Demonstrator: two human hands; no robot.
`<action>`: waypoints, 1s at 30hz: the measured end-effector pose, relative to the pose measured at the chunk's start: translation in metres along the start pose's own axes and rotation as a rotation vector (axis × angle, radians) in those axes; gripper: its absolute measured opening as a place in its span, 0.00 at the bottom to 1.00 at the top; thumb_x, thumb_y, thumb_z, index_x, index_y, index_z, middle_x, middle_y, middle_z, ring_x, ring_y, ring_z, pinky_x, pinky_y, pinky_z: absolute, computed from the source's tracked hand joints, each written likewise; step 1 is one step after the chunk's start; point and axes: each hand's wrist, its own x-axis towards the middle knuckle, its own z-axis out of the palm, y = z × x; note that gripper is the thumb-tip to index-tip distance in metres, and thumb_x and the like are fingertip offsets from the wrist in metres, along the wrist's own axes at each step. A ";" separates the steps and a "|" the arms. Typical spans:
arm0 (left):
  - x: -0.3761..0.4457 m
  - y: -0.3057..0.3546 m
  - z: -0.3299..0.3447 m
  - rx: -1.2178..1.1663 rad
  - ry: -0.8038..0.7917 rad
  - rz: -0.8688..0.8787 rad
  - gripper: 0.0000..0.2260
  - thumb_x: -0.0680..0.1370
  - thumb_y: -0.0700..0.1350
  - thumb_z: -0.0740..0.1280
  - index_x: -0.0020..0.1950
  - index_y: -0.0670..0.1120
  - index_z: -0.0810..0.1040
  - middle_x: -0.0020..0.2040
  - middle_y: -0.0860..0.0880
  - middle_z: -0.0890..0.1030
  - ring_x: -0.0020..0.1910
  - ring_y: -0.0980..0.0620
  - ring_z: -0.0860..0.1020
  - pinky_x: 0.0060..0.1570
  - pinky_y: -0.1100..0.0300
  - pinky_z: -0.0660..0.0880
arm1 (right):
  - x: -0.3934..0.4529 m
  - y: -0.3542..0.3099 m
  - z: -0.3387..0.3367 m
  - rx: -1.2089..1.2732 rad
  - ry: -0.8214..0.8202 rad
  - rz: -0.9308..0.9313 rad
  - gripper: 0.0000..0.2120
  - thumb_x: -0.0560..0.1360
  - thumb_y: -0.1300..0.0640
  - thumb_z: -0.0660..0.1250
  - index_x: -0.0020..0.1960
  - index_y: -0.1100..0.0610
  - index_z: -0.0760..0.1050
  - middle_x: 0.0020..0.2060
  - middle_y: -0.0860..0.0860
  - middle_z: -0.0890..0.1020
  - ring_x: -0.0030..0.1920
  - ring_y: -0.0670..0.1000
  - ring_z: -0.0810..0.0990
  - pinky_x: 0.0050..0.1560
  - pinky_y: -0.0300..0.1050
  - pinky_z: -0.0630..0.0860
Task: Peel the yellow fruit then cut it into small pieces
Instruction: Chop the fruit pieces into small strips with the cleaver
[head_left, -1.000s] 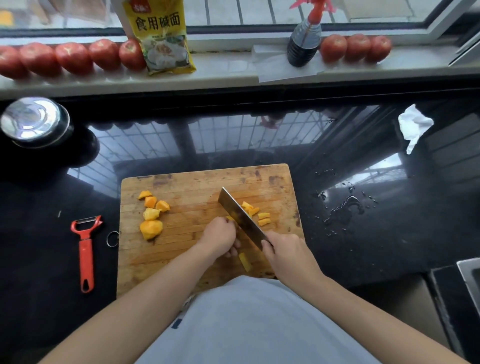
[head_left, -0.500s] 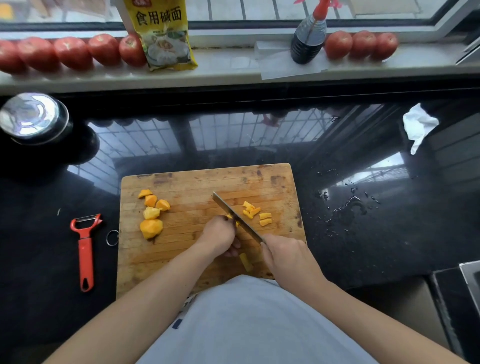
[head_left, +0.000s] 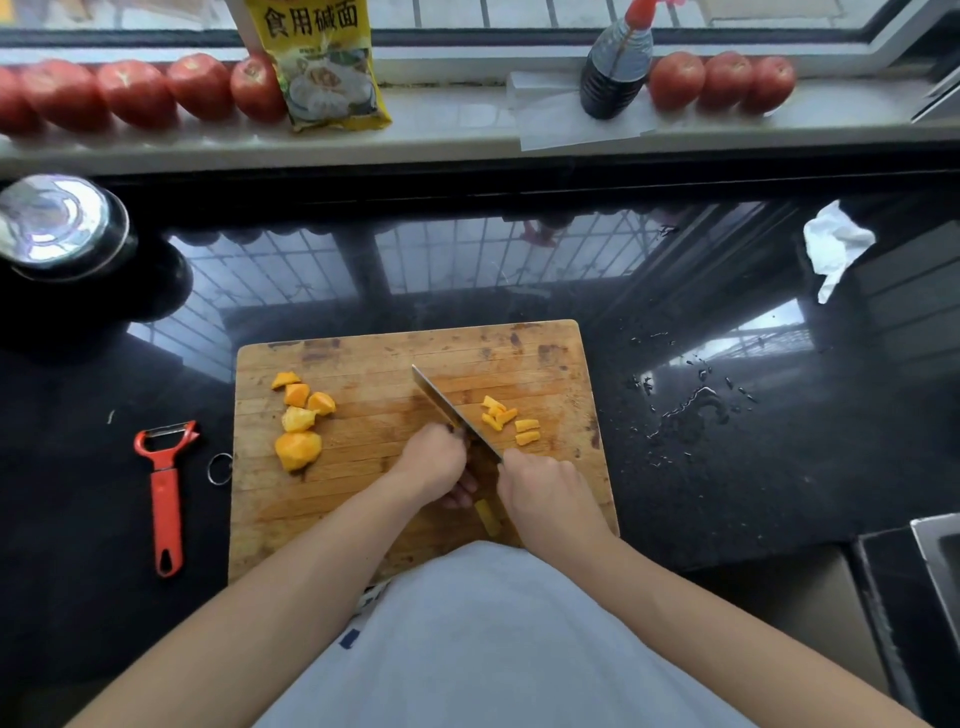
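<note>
Black worktop carries a wooden cutting board. Right hand grips the knife; left hand, fingers curled, holds a yellow fruit piece beside the blade.

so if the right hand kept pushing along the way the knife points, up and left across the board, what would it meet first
Probably nothing on the board. The right hand holds the knife, whose tip aims at bare board between the big chunks and the small pieces. Beyond the far edge is counter.
</note>
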 end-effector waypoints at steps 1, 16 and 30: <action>-0.001 0.000 0.000 0.002 0.004 0.005 0.19 0.88 0.50 0.52 0.51 0.37 0.75 0.35 0.39 0.84 0.26 0.43 0.81 0.23 0.58 0.75 | 0.003 -0.002 -0.001 0.021 0.012 0.000 0.11 0.84 0.55 0.57 0.43 0.52 0.67 0.34 0.49 0.77 0.35 0.57 0.80 0.32 0.49 0.71; 0.002 -0.013 0.001 -0.029 0.012 0.087 0.12 0.86 0.45 0.53 0.50 0.45 0.73 0.29 0.45 0.84 0.26 0.44 0.84 0.23 0.60 0.75 | -0.022 0.005 -0.009 0.015 -0.032 0.026 0.11 0.84 0.51 0.57 0.43 0.50 0.68 0.33 0.44 0.74 0.32 0.48 0.75 0.32 0.42 0.71; 0.010 -0.017 0.002 0.053 0.003 0.149 0.12 0.88 0.49 0.50 0.58 0.46 0.70 0.34 0.43 0.85 0.29 0.43 0.85 0.26 0.57 0.77 | -0.017 0.006 0.006 -0.017 -0.090 0.032 0.10 0.84 0.53 0.55 0.43 0.50 0.64 0.34 0.46 0.72 0.37 0.54 0.80 0.32 0.48 0.70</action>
